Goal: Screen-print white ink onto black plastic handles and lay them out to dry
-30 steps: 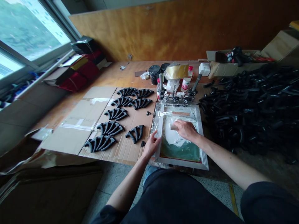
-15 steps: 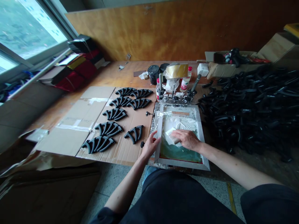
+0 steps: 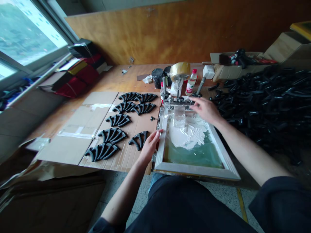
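The silver-edged printing screen (image 3: 194,170) has green mesh with a thick spread of white paste (image 3: 188,134) on its far half. My left hand (image 3: 151,146) grips the left rim of this screen, thumb and forefinger at the metal edge. Over the far right corner is my right hand (image 3: 205,110), fingers stretched out and apart, with nothing visible in them. A pale rectangular scraper (image 3: 179,116) rests at the far end of the screen, partly over the paste. Behind it stands a metal hinge clamp (image 3: 177,103), smeared with white, close to my right fingertips.
Several black fan-shaped plastic parts (image 3: 118,120) lie in rows on flattened cardboard (image 3: 73,142) at left. A large heap of black parts (image 3: 255,110) covers the right side. Behind the clamp stand a tape roll (image 3: 180,71), a red-capped bottle (image 3: 191,82) and a black tub (image 3: 157,77).
My right hand has moved from the paste to the far right corner and let go of the white piece it held. The screen's near end looks raised and swung right.
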Demonstrator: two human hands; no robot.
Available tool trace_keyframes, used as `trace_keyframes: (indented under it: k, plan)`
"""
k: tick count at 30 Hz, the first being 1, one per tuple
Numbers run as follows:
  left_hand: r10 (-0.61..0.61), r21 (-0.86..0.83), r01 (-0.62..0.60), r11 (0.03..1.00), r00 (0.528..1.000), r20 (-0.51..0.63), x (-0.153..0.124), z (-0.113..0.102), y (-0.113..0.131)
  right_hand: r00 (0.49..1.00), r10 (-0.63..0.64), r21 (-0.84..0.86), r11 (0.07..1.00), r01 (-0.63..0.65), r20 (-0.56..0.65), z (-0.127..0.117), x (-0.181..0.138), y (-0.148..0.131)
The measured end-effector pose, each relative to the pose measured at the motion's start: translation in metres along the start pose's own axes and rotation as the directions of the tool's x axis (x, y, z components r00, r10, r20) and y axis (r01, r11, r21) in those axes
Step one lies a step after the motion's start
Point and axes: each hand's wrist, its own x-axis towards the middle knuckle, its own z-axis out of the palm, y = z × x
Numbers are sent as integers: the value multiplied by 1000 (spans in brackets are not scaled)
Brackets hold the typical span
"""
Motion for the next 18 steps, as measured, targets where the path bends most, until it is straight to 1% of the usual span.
trace_keyframes:
  k: [1,2,3,4,5,6,7,8,9,10,11,12,13,14,15,16,17,18]
  plan:
    - [26,-24,-26,999,1000,-14,-1,1,14,995,69,39,997,-67,-73,-10,-1,20]
    - [61,-47,-63,997,998,-29,0,3,28,978,163,76,985,-154,-131,-17,-4,40]
    - [112,-71,-115,991,993,-46,2,5,41,951,265,102,963,-251,-160,-21,-11,57]
    - [174,-97,-179,979,983,-59,6,8,52,924,348,116,936,-332,-158,-20,-21,71]
    - [238,-130,-244,961,969,-63,11,11,63,905,404,121,913,-389,-136,-14,-33,80]
    - [293,-164,-299,940,954,-60,17,14,72,896,433,124,899,-420,-98,-4,-46,83]
    - [331,-194,-335,922,942,-53,23,18,79,904,425,122,900,-417,-41,10,-61,80]
    - [348,-219,-350,911,936,-48,28,21,82,925,379,116,918,-379,20,26,-76,72]
    - [347,-239,-349,906,936,-54,32,25,83,945,315,112,939,-324,88,42,-90,61]
    - [330,-256,-339,905,941,-77,34,28,79,964,203,82,972,-219,174,57,-102,47]
    - [296,-274,-315,909,949,-108,34,33,72,966,112,41,991,-125,235,69,-112,31]
    - [234,-295,-258,920,965,-115,32,38,61,956,58,-9,998,-58,286,79,-120,16]
    - [138,-315,-155,937,988,-74,28,44,46,946,47,-62,998,-28,320,86,-126,1]
    - [10,-322,-6,947,1000,10,21,50,29,941,77,-107,993,-44,330,89,-129,-14]
    - [-129,-310,160,937,985,118,14,57,11,938,124,-135,987,-83,325,91,-132,-28]
    - [-248,-289,306,907,944,219,5,64,-6,939,153,-138,984,-115,308,91,-134,-41]
    - [-309,-302,382,874,914,261,-3,69,-22,945,138,-109,988,-110,295,90,-135,-53]
    - [-339,-335,419,844,901,272,-10,72,-35,954,74,-45,997,-63,292,89,-136,-62]
